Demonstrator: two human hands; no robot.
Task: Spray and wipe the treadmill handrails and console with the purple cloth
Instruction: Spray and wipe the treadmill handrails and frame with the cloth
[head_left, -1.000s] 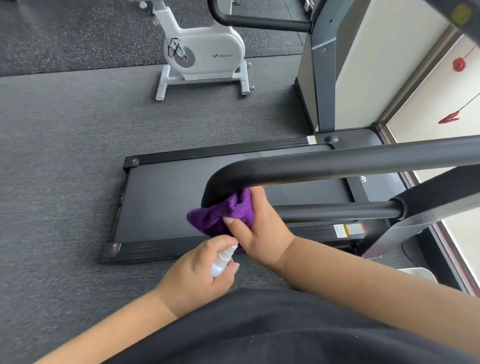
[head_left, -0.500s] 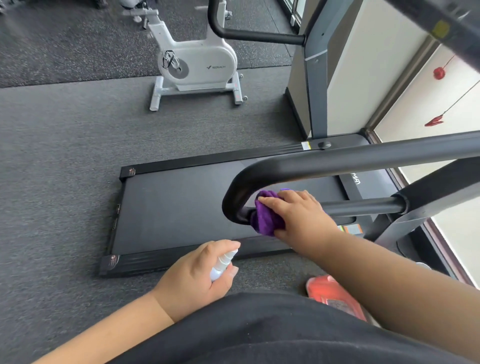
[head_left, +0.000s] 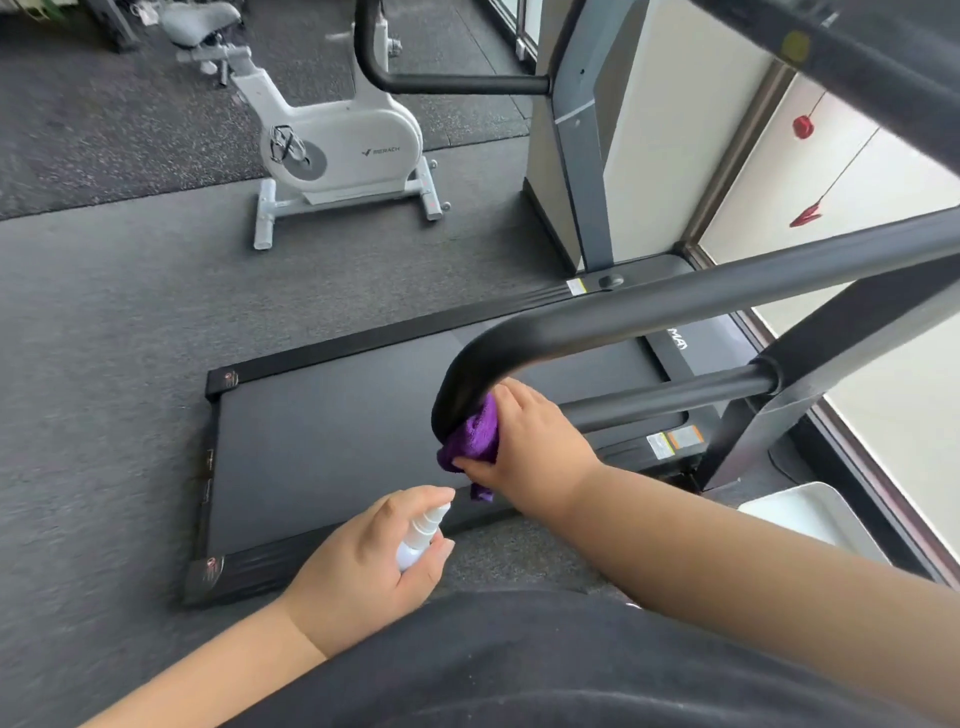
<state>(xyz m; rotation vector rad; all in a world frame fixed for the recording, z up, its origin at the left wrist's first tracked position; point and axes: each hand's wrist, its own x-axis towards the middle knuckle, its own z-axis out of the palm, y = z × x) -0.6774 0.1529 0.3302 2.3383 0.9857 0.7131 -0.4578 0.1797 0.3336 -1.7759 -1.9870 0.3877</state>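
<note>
right hand (head_left: 524, 441): bunched round the purple cloth (head_left: 470, 439), thumb underneath and fingers over the top, pressing it against the inside of the handrail's bend. Looks like that grip lets the cloth wrap the curve instead of just skimming the outside.

left hand (head_left: 366, 558): curled round a little white spray bottle (head_left: 421, 532), nozzle aimed up toward the cloth and rail. My guess is it's parked close so the next squirt needs no reaching.

purple cloth: pinned between the palm and the black bend, a loose corner dangling below the thumb.

handrail (head_left: 649, 312): black tube running from the upper right down to the bend, then looping back as a lower bar toward the upright. The cloth is right at the turn, the fiddly bit.

console: can't make it out here, just a dark edge along the top right, so I'd say it's probably not wiped yet.

treadmill belt (head_left: 322, 431): flat on the grey floor below both hands.

white exercise bike (head_left: 337, 150): parked well behind, out of the way.

white tray (head_left: 815, 519): on the floor near the upright's foot.
</note>
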